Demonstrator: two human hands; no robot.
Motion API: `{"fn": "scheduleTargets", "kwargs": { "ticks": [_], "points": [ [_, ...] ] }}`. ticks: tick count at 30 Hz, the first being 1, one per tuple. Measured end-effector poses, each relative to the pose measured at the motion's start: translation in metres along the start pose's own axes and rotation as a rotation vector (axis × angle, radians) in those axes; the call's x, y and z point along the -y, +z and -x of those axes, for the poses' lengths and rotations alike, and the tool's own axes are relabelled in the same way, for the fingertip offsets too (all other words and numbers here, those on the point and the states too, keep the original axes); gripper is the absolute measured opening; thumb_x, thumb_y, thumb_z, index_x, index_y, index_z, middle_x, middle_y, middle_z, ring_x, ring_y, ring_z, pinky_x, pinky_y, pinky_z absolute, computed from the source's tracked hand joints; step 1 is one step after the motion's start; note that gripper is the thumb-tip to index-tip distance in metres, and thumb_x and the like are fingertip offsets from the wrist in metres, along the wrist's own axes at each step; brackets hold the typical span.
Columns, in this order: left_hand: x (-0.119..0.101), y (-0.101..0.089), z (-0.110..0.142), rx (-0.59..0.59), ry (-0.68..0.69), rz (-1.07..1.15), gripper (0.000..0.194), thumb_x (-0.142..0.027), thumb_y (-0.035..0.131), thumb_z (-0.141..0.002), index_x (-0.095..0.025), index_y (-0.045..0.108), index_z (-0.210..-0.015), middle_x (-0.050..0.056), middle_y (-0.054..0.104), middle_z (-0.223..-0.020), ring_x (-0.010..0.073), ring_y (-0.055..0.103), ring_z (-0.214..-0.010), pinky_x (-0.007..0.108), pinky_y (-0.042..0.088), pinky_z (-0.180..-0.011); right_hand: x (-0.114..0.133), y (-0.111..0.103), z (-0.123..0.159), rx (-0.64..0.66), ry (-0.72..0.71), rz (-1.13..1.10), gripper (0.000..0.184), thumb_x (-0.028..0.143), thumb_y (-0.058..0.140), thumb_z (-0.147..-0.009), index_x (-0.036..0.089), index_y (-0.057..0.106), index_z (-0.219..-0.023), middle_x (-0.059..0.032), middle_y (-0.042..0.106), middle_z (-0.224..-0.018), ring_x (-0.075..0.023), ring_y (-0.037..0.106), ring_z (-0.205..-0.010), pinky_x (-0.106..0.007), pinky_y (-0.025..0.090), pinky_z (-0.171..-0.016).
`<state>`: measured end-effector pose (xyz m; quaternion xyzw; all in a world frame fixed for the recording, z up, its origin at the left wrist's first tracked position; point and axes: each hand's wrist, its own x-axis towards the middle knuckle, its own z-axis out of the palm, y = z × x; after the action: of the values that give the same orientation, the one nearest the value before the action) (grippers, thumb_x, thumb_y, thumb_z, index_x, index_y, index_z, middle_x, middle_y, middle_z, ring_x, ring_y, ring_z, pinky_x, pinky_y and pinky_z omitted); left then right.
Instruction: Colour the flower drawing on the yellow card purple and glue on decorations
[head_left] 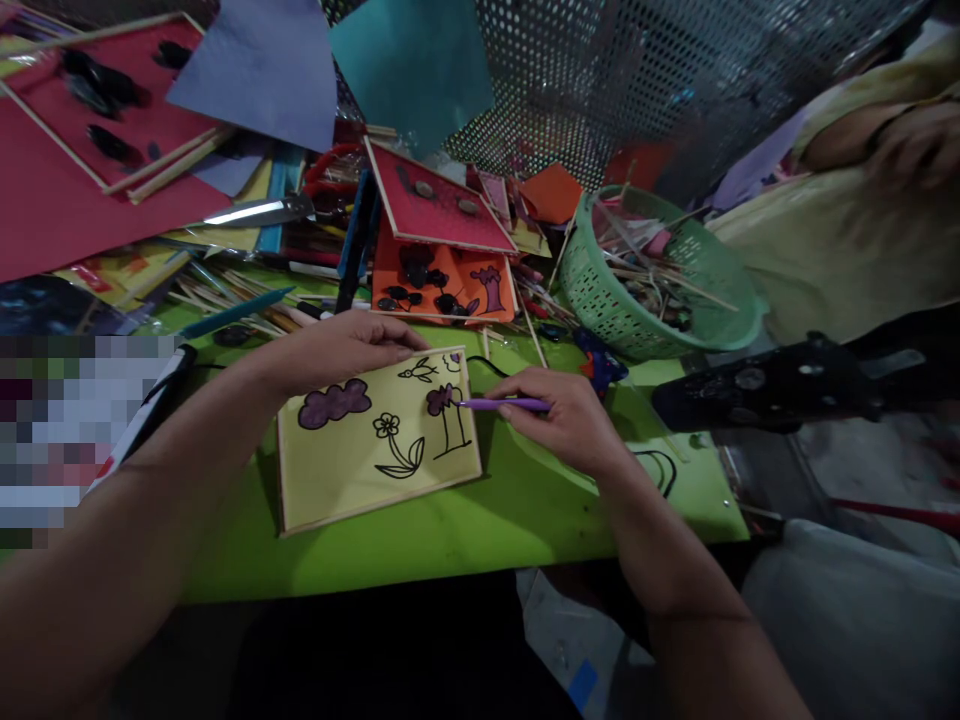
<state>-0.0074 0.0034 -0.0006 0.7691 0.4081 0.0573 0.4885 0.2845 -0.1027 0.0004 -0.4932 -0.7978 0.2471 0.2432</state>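
Observation:
A yellow card (330,480) with a thin stick frame lies on the green tabletop. Its black-line drawings show a purple-filled cloud (334,403), a flower (387,426), a bird and a tree (454,430) whose crown is partly purple. My right hand (559,410) is closed around a slim purple marker (506,404), the tip at the tree's crown. Across the card's upper edge lies my left hand (367,340), fingers stretched toward the right and holding nothing.
Behind the card are framed red (442,195) and orange (386,260) cards, scissors (259,211), loose sticks and coloured paper. A green basket (607,285) of scraps stands at the back right, near another person's arm (847,140). A black object (765,385) juts in from the right.

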Motion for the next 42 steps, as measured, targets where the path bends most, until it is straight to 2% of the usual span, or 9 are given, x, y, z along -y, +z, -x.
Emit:
{"fn": "scheduleTargets", "kwargs": {
  "ticks": [10, 14, 19, 23, 28, 32, 34, 38, 42],
  "points": [
    [0.004, 0.0, 0.0, 0.009, 0.03, 0.019, 0.047, -0.047, 0.055, -0.098, -0.02, 0.076, -0.13, 0.011, 0.079, -0.123, 0.0233, 0.075, -0.104, 0.032, 0.057, -0.089, 0.002, 0.0, 0.003, -0.022, -0.022, -0.007, 0.02, 0.01, 0.067, -0.09, 0.022, 0.081, -0.099, -0.0018, 0.081, -0.09, -0.0148, 0.069, -0.074, -0.028, 0.048, -0.071],
    [0.006, 0.0, -0.001, -0.006, 0.032, -0.023, 0.046, -0.046, 0.056, -0.098, -0.021, 0.077, -0.13, 0.009, 0.079, -0.125, 0.0234, 0.074, -0.107, 0.03, 0.056, -0.091, 0.001, -0.003, 0.003, -0.087, 0.045, -0.277, 0.024, 0.013, 0.072, -0.088, 0.025, 0.082, -0.107, -0.0014, 0.082, -0.096, -0.014, 0.067, -0.073, -0.027, 0.047, -0.066],
    [0.004, 0.0, -0.001, 0.006, 0.028, -0.017, 0.046, -0.045, 0.055, -0.097, -0.02, 0.077, -0.13, 0.009, 0.079, -0.125, 0.0244, 0.074, -0.108, 0.031, 0.055, -0.092, -0.001, -0.001, 0.004, -0.221, 0.144, -0.593, 0.014, 0.019, 0.089, -0.079, 0.025, 0.085, -0.091, -0.0007, 0.079, -0.085, -0.0133, 0.063, -0.069, -0.025, 0.046, -0.06],
    [0.005, 0.0, -0.003, 0.013, 0.032, -0.026, 0.045, -0.046, 0.056, -0.097, -0.02, 0.077, -0.127, 0.008, 0.079, -0.122, 0.0241, 0.074, -0.104, 0.032, 0.054, -0.091, -0.001, 0.002, 0.006, -0.238, 0.231, -0.801, 0.02, 0.026, 0.097, -0.072, 0.026, 0.085, -0.088, 0.0005, 0.076, -0.077, -0.0082, 0.051, -0.052, -0.022, 0.037, -0.047],
    [0.008, 0.002, -0.005, 0.03, 0.043, -0.021, 0.046, -0.046, 0.055, -0.096, -0.02, 0.078, -0.125, 0.01, 0.079, -0.122, 0.026, 0.073, -0.106, 0.034, 0.054, -0.094, 0.003, 0.003, 0.002, -0.323, 0.277, -0.945, 0.028, 0.033, 0.103, -0.061, 0.024, 0.083, -0.077, -0.0003, 0.073, -0.075, -0.0079, 0.051, -0.051, -0.021, 0.035, -0.042],
    [0.007, 0.004, -0.005, 0.061, 0.036, -0.012, 0.047, -0.046, 0.055, -0.093, -0.021, 0.078, -0.126, 0.008, 0.079, -0.124, 0.0259, 0.073, -0.107, 0.033, 0.054, -0.095, 0.004, 0.005, 0.002, -0.323, 0.314, -0.97, 0.031, 0.047, 0.096, -0.071, 0.023, 0.078, -0.079, 0.004, 0.061, -0.061, -0.0067, 0.041, -0.043, -0.02, 0.027, -0.037],
    [0.006, 0.005, -0.005, 0.069, 0.041, -0.012, 0.047, -0.046, 0.055, -0.093, -0.02, 0.077, -0.125, 0.007, 0.079, -0.124, 0.0252, 0.072, -0.107, 0.032, 0.054, -0.096, 0.004, 0.007, 0.003, -0.308, 0.335, -0.942, 0.031, 0.049, 0.091, -0.078, 0.023, 0.075, -0.082, 0.005, 0.058, -0.059, -0.0079, 0.044, -0.044, -0.02, 0.028, -0.037],
    [0.005, 0.008, -0.006, 0.086, 0.044, -0.027, 0.047, -0.047, 0.055, -0.093, -0.021, 0.077, -0.125, 0.004, 0.079, -0.123, 0.0242, 0.071, -0.109, 0.032, 0.053, -0.098, 0.004, 0.012, 0.007, -0.296, 0.266, -0.716, 0.024, 0.043, 0.086, -0.087, 0.023, 0.072, -0.087, 0.0048, 0.061, -0.067, -0.0081, 0.046, -0.05, -0.022, 0.036, -0.045],
    [0.001, 0.011, -0.007, 0.094, 0.021, -0.029, 0.046, -0.044, 0.054, -0.094, -0.021, 0.077, -0.125, 0.003, 0.08, -0.118, 0.0223, 0.071, -0.103, 0.032, 0.053, -0.098, 0.005, 0.014, 0.008, -0.24, 0.194, -0.52, 0.018, 0.039, 0.082, -0.092, 0.023, 0.073, -0.089, 0.0034, 0.06, -0.071, -0.0103, 0.048, -0.057, -0.026, 0.037, -0.052]
  ]
}}
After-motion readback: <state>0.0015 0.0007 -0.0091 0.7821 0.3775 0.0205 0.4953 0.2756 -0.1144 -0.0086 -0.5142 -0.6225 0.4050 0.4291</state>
